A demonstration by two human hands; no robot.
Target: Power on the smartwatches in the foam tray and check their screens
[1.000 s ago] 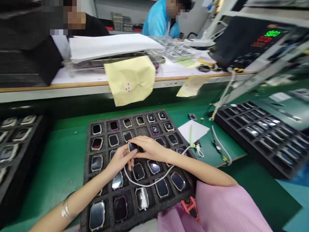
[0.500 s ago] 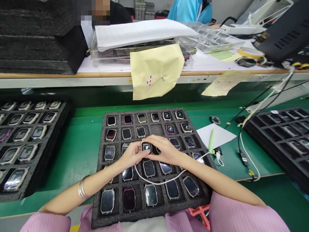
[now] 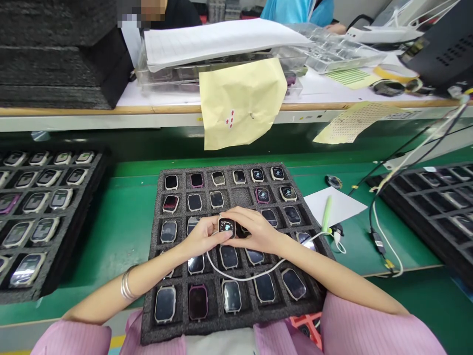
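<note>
Between my two hands is a smartwatch body [image 3: 226,226] with its screen lit and facing up. My left hand [image 3: 204,235] grips it from the left, with the thumb at its lower edge. From the right, my right hand [image 3: 254,230] closes its fingers around the other side. A white cable [image 3: 244,279] runs from under my left hand, loops below and goes off to the right. Both hands are above a black foam tray [image 3: 242,197] whose pockets hold several strapless watch bodies, a few with lit screens. My hands hide some pockets in the middle.
More foam trays of watches stand at the left [image 3: 40,222] and right [image 3: 443,197]. A green pen [image 3: 327,213] lies on white paper [image 3: 347,206]. Behind, a shelf edge [image 3: 166,111] carries stacked foam [image 3: 55,64], plastic boxes and a hanging yellow sheet [image 3: 242,106]. Two people sit beyond.
The view has shifted slightly. My hands keep the same hold on the watch, which is tilted a little differently, with its screen still lit.
</note>
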